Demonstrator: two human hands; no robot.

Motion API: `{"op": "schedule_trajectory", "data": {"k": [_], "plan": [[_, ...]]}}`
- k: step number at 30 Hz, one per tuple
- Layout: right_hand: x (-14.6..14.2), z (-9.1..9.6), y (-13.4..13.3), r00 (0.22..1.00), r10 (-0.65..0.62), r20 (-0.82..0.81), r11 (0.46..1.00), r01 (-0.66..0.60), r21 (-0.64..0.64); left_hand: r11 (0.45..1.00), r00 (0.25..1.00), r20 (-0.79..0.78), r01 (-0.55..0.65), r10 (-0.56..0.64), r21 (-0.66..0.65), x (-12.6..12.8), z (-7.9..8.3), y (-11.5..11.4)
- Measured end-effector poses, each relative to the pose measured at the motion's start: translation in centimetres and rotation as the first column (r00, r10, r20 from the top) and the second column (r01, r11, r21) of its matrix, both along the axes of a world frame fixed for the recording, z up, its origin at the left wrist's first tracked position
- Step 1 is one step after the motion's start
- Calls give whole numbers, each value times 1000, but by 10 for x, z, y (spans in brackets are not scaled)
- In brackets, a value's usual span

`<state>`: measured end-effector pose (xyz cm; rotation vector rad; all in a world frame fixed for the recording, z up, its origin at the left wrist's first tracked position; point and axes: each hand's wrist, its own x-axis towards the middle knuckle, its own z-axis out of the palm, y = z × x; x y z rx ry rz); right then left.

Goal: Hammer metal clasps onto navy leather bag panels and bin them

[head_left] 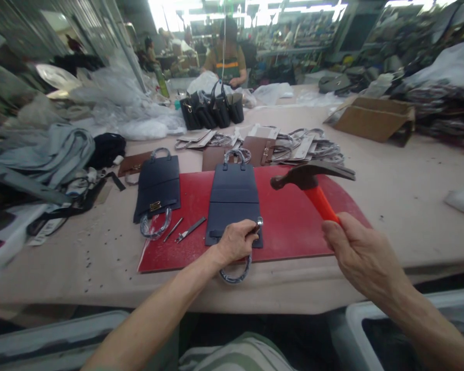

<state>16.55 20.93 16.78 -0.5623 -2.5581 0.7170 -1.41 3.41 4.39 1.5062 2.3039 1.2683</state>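
Observation:
A claw hammer (325, 185) with an orange handle is raised above the red board, and my right hand (361, 250) is closed round its handle. My left hand (237, 239) pinches a short metal punch (259, 222) with a shiny round end. It rests over the lower right part of a dark blue bag panel (234, 190), whose wrapped handles stick out at top and bottom. The punch's lower tip is hidden by the fingers. Left of the panel, two slim metal tools (191, 229) lie on the red board (294, 226).
Another dark blue panel (158, 185) with gold hardware lies at left. Brown panels (259, 147) and wrapped handles are stacked behind the board. Black bags (211, 111) and a cardboard box (371, 118) stand farther back. A person (228, 56) sits across the table.

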Motion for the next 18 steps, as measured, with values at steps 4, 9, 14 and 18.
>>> {"op": "schedule_trajectory", "data": {"k": [4, 9, 14, 18], "plan": [[6, 12, -10, 993, 110, 39, 936, -117, 333, 1000, 1000, 10, -24, 25, -7, 1, -3, 0], [8, 30, -17, 990, 139, -4, 905, -125, 407, 999, 999, 21, -37, 36, 20, 2, -8, 1], [11, 32, -22, 970, 70, -235, 887, 48, 460, 999, 1000, 14, -24, 24, 36, 1, -8, 1], [13, 24, -15, 979, 199, 54, 883, -203, 424, 999, 1000, 13, -24, 23, 33, 1, -9, 1]]}}
